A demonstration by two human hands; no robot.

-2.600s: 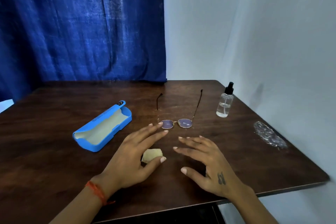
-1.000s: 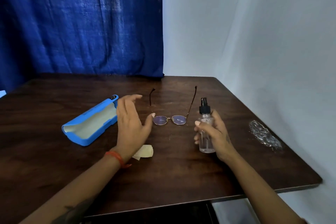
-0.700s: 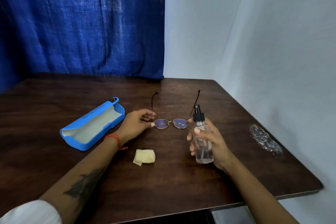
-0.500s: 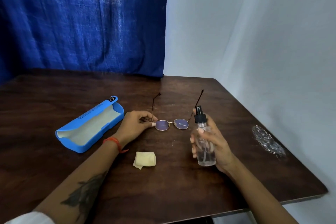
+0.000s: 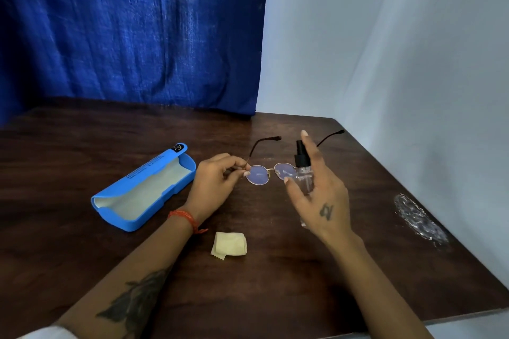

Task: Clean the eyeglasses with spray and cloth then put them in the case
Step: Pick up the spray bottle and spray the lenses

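Note:
My left hand [image 5: 214, 184] pinches the left hinge of the thin gold-framed eyeglasses [image 5: 259, 174] and holds them lifted off the table, temples pointing away. My right hand [image 5: 319, 195] grips a clear spray bottle [image 5: 303, 173] with a black nozzle, held upright just right of the lenses, index finger raised above the nozzle. A folded yellow cloth [image 5: 229, 243] lies on the table near my left wrist. The blue case [image 5: 143, 187] lies open at the left, pale lining showing.
The dark wooden table [image 5: 82, 256] stands in a corner, with a blue curtain behind and a white wall on the right. A crumpled clear plastic wrapper [image 5: 418, 217] lies near the right edge.
My right hand took the spray bottle from the back right and brought it beside the lenses. My left hand left the cloth, pinched the glasses' hinge and lifted them.

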